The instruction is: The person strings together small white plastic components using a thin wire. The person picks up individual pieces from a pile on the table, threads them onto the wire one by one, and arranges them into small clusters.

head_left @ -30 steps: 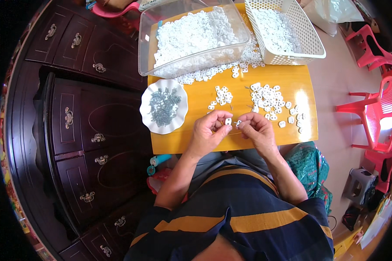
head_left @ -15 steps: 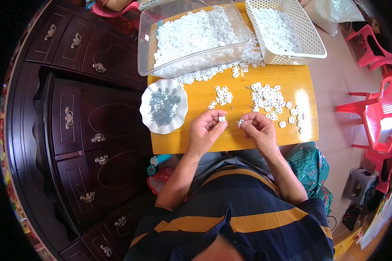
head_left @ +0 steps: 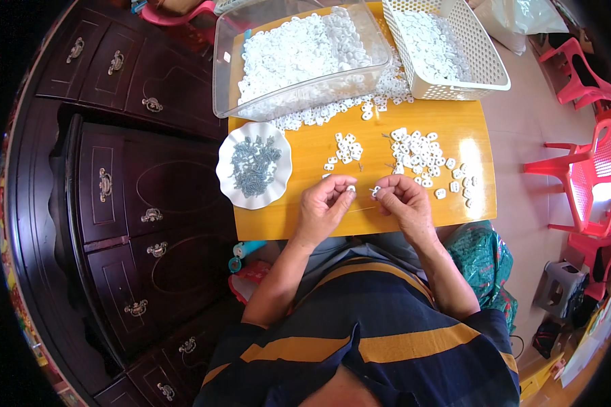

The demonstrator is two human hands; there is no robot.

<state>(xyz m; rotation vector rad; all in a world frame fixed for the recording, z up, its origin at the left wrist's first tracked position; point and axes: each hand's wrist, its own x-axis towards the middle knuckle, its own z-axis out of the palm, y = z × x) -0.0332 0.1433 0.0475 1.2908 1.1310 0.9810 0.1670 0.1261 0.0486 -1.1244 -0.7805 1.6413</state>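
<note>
Over the near part of the table, my left hand (head_left: 324,207) pinches a small white plastic piece (head_left: 351,189) between thumb and fingers. Facing it, a short distance away, my right hand (head_left: 405,203) is closed on a similar white piece (head_left: 376,191); a thin metal bit sticks out of that piece toward the left. The two pieces are apart. Beyond my left hand lies a small cluster of white pieces (head_left: 348,148) with dark holes. A larger pile of them (head_left: 417,153) lies beyond my right hand, with several scattered pieces (head_left: 455,186) to its right.
A white scalloped plate (head_left: 225,173) of small grey metal parts (head_left: 254,166) stands at the table's left. At the back are a clear plastic bin (head_left: 223,81) and a cream perforated basket (head_left: 487,68), both holding white pieces. Dark drawers (head_left: 109,169) flank the left; red chairs (head_left: 577,163) stand right.
My left hand has moved slightly right, toward my right hand, and its white piece has tilted in the fingers. A white piece now shows beside its knuckles. My right hand has hardly moved.
</note>
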